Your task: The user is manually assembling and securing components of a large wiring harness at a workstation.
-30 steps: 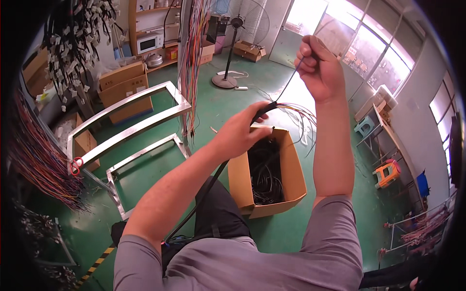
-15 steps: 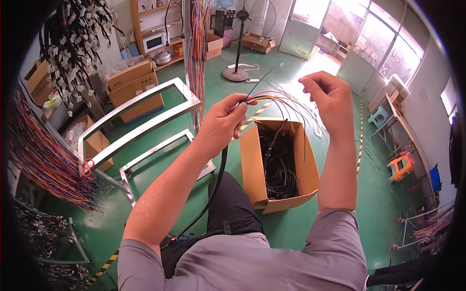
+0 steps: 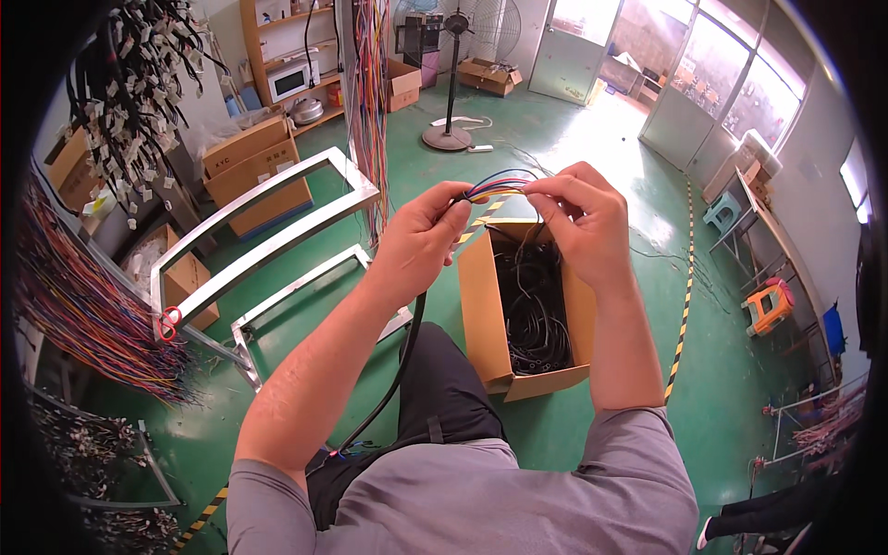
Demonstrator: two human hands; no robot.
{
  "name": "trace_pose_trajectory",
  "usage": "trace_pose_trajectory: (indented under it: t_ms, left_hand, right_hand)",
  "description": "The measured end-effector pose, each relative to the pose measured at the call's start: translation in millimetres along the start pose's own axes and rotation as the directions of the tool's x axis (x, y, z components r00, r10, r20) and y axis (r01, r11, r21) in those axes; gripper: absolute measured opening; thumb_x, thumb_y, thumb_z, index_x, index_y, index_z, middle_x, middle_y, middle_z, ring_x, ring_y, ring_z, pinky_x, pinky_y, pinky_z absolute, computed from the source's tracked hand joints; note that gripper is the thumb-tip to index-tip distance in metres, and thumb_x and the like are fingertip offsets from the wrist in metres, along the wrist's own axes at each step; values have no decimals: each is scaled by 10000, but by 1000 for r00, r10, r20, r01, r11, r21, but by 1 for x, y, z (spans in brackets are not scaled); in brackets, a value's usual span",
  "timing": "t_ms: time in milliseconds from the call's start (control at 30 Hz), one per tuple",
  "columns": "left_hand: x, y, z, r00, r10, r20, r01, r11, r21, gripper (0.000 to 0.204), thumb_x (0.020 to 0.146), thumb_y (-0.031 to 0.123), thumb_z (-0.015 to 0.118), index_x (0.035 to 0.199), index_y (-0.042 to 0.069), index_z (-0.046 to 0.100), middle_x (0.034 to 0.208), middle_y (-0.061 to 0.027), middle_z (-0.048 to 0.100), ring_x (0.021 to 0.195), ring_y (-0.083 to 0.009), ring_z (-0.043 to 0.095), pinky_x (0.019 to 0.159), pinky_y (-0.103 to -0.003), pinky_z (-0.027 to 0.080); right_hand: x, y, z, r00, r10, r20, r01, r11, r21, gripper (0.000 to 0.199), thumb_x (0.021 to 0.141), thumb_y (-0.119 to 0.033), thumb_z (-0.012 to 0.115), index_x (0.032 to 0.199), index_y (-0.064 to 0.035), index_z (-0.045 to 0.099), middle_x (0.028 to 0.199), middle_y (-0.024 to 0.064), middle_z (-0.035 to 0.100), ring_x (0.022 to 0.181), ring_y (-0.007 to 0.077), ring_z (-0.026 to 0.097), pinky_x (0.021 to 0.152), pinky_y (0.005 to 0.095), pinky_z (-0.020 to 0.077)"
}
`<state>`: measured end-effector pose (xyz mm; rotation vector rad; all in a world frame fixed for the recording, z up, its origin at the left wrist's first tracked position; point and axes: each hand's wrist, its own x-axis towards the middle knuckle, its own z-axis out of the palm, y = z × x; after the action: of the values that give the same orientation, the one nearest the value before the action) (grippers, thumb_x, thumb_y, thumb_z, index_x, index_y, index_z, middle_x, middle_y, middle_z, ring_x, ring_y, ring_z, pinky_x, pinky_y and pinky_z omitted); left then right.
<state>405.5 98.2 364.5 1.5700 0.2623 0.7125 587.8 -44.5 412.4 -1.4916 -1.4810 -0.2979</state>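
My left hand (image 3: 421,236) pinches the end of a thick black cable (image 3: 403,370), just where its thin coloured wires (image 3: 499,186) come out. The cable hangs down from that hand and runs back to my lap, where more thin coloured wire ends show. Blue, red, yellow and other wires arch across to my right hand (image 3: 583,222), whose thumb and fingertips are closed on them. Beneath both hands stands an open cardboard box (image 3: 483,319) with coiled black cables (image 3: 536,314) inside.
A silver metal frame (image 3: 268,236) stands at the left, beside a thick bundle of coloured wires (image 3: 102,296). Black connector leads (image 3: 139,102) hang at the upper left. Farther off are a standing fan (image 3: 450,83) and cartons. An orange stool (image 3: 768,308) is at the right.
My right hand has come down and left to the wires and closed on them. The blue wire, which stuck up apart, now bends over with the others. My left hand stays on the cable.
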Motion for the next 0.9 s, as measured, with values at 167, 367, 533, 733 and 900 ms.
trace_pose_trajectory:
  t_ms: [167,367,533,733,900]
  left_hand:
    - [-1,-5,-3,1000,3,-20,-2,999,37,279,1106,263,554,1304,96,658,795,64,510,675,-29,460,581,-228,430]
    - [-2,-7,0,1000,10,10,-10,999,36,284,1103,259,557,1311,92,656,813,53,522,690,-37,472,588,-234,442]
    - [-3,-10,2,1000,26,6,-26,1000,-15,283,1101,246,560,1304,77,660,805,55,512,704,-36,476,612,-227,442]
    - [-4,-12,3,1000,12,20,-11,999,-51,276,1097,240,567,1297,75,661,812,63,515,704,-35,480,621,-227,441]
    - [-5,-12,9,1000,-8,25,9,999,-39,266,1093,234,574,1285,72,661,818,64,520,709,-36,492,627,-229,449]
  right_hand:
    - [-8,-2,8,1000,27,8,-27,999,30,89,918,-14,763,996,-20,806,851,16,647,702,69,546,616,233,415]
    - [-8,1,12,993,114,-34,-111,990,92,88,925,-41,770,995,-2,807,795,20,650,690,77,555,607,239,415]
    - [-10,4,14,953,303,21,-303,950,71,140,955,-90,757,1001,35,798,750,20,640,674,85,567,607,236,428]
    - [-18,6,36,846,511,151,-490,635,597,206,1000,-134,713,1082,43,778,677,-50,566,521,25,399,481,213,288]
    - [-20,15,49,806,551,216,-459,352,815,209,989,-98,713,1150,31,748,639,-64,517,501,15,334,470,215,240]
